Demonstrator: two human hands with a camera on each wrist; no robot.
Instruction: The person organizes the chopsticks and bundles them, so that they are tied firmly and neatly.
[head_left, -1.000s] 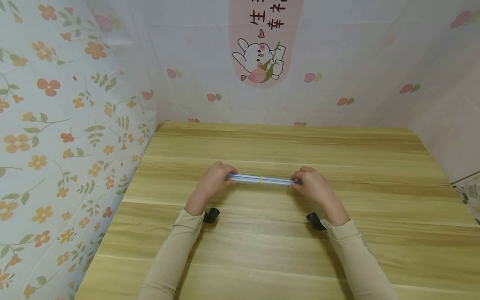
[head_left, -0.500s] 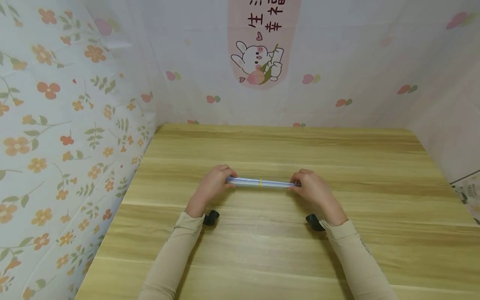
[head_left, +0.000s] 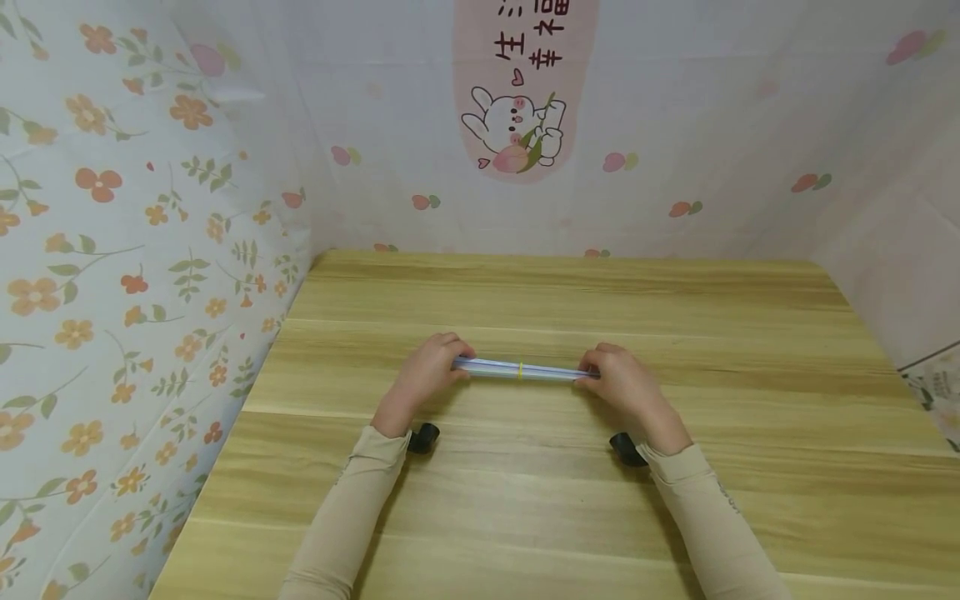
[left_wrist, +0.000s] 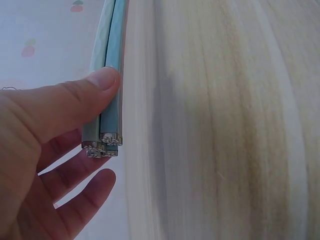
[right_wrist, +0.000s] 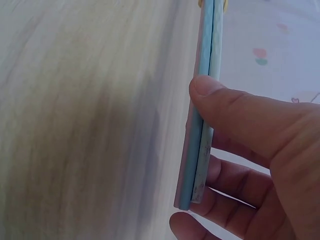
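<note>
A bundle of pastel blue, mint and pink chopsticks [head_left: 495, 367] stretches between the two hands, bound mid-length by a yellow rubber band [head_left: 521, 371]. My left hand [head_left: 429, 367] pinches the left end. In the left wrist view its thumb [left_wrist: 102, 80] presses the sticks near their silver patterned tips [left_wrist: 102, 147]. At the other end my right hand [head_left: 621, 379] grips the bundle between thumb [right_wrist: 210, 87] and fingers, with the plain ends poking out below the thumb. Both wrist views show the sticks held off the wooden tabletop, above their shadow.
The wood-grain table [head_left: 525, 517] spreads under both arms. Black wrist mounts [head_left: 424, 438] protrude beside the sleeves. A flowered cloth [head_left: 97, 292] hangs along the left, and a pale cloth printed with a rabbit [head_left: 517, 125] covers the back.
The hands and the chopstick bundle sit slightly lower in the head view, as does the background. Both grips stay the same.
</note>
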